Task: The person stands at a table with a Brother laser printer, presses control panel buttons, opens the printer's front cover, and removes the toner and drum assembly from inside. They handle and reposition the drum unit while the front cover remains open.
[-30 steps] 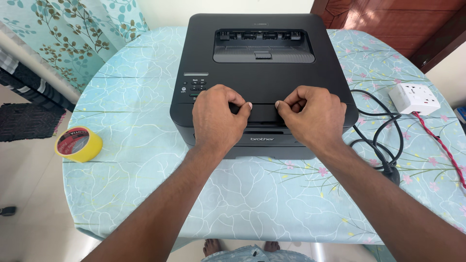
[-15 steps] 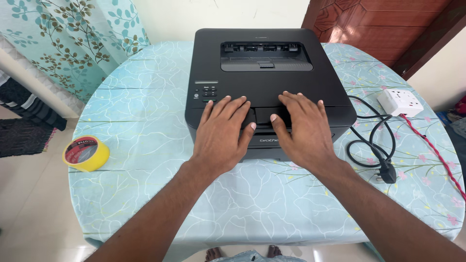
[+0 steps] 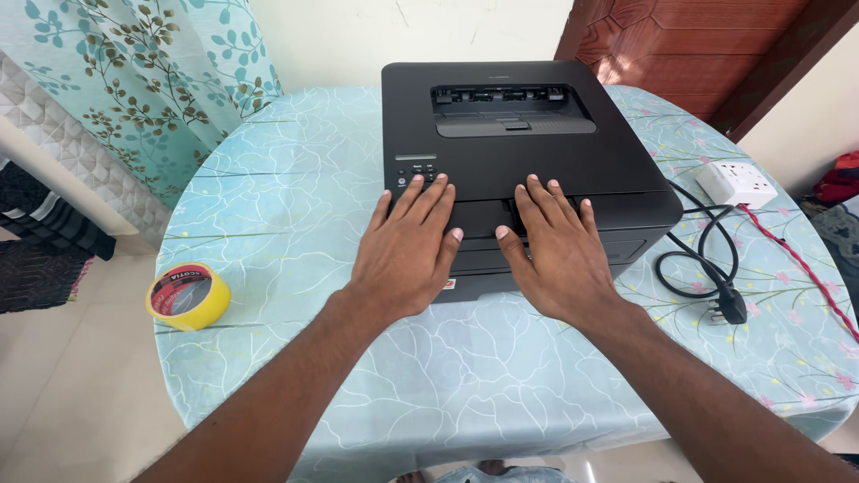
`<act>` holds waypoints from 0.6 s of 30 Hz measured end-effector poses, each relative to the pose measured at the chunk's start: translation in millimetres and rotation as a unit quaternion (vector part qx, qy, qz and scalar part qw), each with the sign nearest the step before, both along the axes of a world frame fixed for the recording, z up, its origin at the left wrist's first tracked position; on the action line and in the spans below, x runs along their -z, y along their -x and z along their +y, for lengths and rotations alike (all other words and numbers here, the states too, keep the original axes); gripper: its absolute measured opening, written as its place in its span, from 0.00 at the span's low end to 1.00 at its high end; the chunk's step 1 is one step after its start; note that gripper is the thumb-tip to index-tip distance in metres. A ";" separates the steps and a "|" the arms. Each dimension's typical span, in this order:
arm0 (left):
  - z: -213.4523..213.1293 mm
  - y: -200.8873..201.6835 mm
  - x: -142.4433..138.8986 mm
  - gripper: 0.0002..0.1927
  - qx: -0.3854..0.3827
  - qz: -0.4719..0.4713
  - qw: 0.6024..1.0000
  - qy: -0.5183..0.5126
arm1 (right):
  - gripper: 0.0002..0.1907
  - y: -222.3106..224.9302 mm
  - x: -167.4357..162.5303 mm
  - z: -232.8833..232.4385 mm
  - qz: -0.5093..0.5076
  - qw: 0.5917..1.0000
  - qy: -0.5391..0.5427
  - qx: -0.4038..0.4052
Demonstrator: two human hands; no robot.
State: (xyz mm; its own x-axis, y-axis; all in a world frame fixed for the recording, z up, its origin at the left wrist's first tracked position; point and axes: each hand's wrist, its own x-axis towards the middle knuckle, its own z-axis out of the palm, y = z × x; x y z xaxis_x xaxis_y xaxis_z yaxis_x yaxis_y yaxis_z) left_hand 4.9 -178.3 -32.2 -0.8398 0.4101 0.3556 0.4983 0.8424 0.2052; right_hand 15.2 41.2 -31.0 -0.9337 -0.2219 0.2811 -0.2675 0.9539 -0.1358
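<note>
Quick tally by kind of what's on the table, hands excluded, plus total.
Black printer, with the left hand and right hand flat on its front: 1
Yellow tape roll: 1
Black power cable with plug: 1
White socket box on a red cord: 1
Total: 4

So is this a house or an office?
Most likely a room in a home. The black printer sits on a round table with a flowery blue tablecloth, a leaf-patterned curtain hangs beside it, and a wooden door stands behind.
</note>
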 end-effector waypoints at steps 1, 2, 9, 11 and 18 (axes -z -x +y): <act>-4.4 1.9 -1.7 0.30 -0.006 0.000 1.000 0.001 | 0.36 2.3 -1.0 -3.2 -0.003 1.000 0.002 0.000; -8.6 4.4 -3.4 0.31 -0.010 -0.009 1.000 -0.003 | 0.36 5.0 -1.8 -6.7 -0.007 1.000 0.001 -0.002; -23.6 33.8 -0.9 0.39 -0.034 -0.056 0.996 -0.063 | 0.36 34.0 -7.0 -21.5 -0.011 1.000 -0.002 -0.017; -24.6 47.2 7.5 0.40 -0.037 -0.066 0.991 -0.111 | 0.36 41.8 -7.7 -20.8 -0.012 1.000 -0.007 -0.023; -22.4 100.8 30.1 0.37 -0.038 -0.205 0.883 -0.420 | 0.37 70.3 -11.5 -9.4 -0.029 0.998 -0.025 -0.050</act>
State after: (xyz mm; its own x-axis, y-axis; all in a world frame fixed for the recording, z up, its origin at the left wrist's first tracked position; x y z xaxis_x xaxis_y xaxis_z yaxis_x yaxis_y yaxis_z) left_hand -95.9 -200.8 -62.3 -0.9824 0.0830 0.1676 0.1859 0.3352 0.9236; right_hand -55.1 31.8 -19.5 -0.9203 -0.3275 0.2139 -0.3551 0.9288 -0.1060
